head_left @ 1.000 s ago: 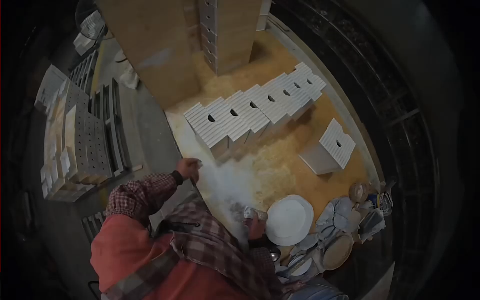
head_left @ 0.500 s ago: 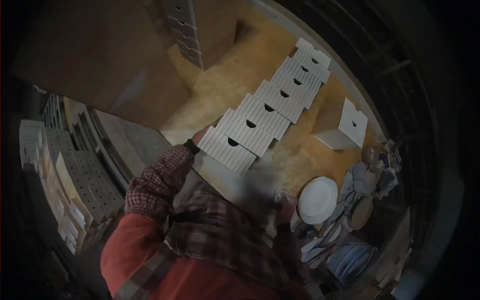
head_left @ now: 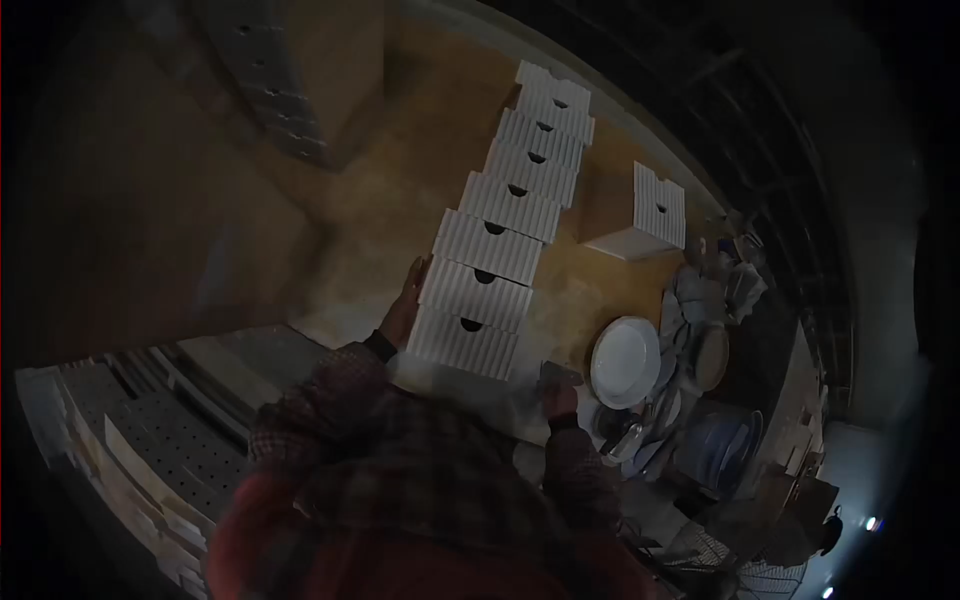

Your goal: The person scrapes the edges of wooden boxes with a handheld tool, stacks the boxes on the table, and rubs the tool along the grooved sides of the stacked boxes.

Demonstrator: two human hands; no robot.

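Observation:
A row of white ridged drawer fronts (head_left: pixel 463 345), each with a dark half-round notch, overlaps step by step away from me. My left hand (head_left: pixel 403 308) lies along the left side of the nearest ones, its fingers stretched out against their edge. To the right of the row, my right hand (head_left: pixel 560 398) is closed round a dark grey thing (head_left: pixel 560 374), too blurred to name. That hand is apart from the drawer fronts, just left of a round white basin (head_left: pixel 625 363). A pale haze hangs around the near end of the row.
A single drawer (head_left: pixel 658 212) with a white ridged front stands at the right. Beyond the basin are a blue bucket (head_left: pixel 722 450), a brown round lid (head_left: pixel 711 358) and crumpled cloths. At the left are a tall cabinet (head_left: pixel 335 80) and stacked boards with holes (head_left: pixel 180 450).
My view has turned, so the row now runs more upright in the picture. More of my left hand shows along the drawers' side. My right hand stays beside the basin. The picture is darker.

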